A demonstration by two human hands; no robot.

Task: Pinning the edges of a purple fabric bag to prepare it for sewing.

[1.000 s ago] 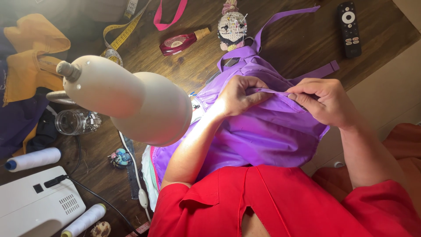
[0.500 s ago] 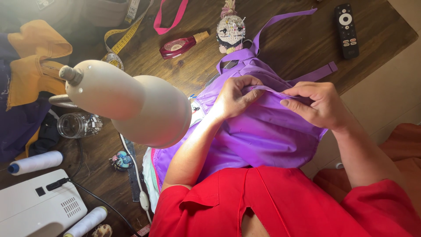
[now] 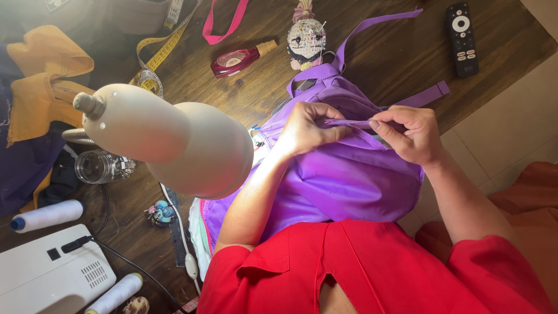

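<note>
The left hand (image 3: 308,129) and right hand (image 3: 410,135) pinch a narrow purple strap (image 3: 349,122) above the purple garment (image 3: 349,180). Keep the strap taut and flat between both pinches. Avoid twisting the fold.

purple fabric (image 3: 343,180), red shirt (image 3: 372,273), yellow tape measure (image 3: 154,49) (pink ribbon (image 3: 224,26) beside), dark brown table (image 3: 383,58).

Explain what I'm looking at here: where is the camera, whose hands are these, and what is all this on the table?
The camera sits on the person's head and looks down, so both bare hands are that person's own. The left hand and right hand pinch a thin purple strap between them, over a purple garment spread on the wooden table. The big beige shape is a lamp head close to the camera. Around it lie a yellow tape measure, a pincushion doll, a black remote, a glass jar, white thread spools and a white machine.
</note>
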